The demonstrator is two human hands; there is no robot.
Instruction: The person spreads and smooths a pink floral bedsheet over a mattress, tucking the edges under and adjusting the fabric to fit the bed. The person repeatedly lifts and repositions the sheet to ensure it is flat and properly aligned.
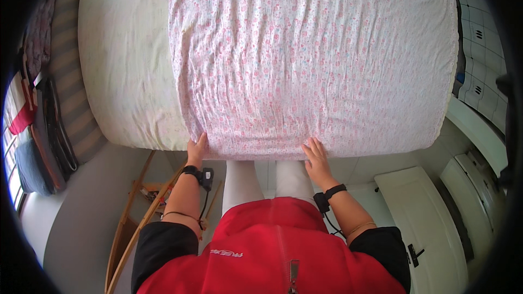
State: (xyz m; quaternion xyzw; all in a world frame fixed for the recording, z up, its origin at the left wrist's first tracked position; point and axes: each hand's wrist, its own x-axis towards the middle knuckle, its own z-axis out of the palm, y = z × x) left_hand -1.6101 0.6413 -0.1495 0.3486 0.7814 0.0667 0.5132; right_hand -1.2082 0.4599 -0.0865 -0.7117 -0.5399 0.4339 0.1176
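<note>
A thin pink floral sheet (286, 69) with wrinkles covers the middle and right of a mattress in the head view. To its left shows a pale yellow-green mattress cover (126, 65). My left hand (197, 147) is at the sheet's near left corner, its thumb on the fabric; its fingers are largely hidden, so a grip cannot be confirmed. Flat on the sheet's near edge, my right hand (316, 159) has its fingers slightly apart and holds nothing. Both wrists wear black straps with small devices.
A wooden frame (139, 228) stands at the lower left, beside a grey wall. Clothes (36, 163) hang by the window at the far left. A white door (425, 220) with a black handle is at the lower right. A striped padded headboard (73, 61) borders the mattress's left side.
</note>
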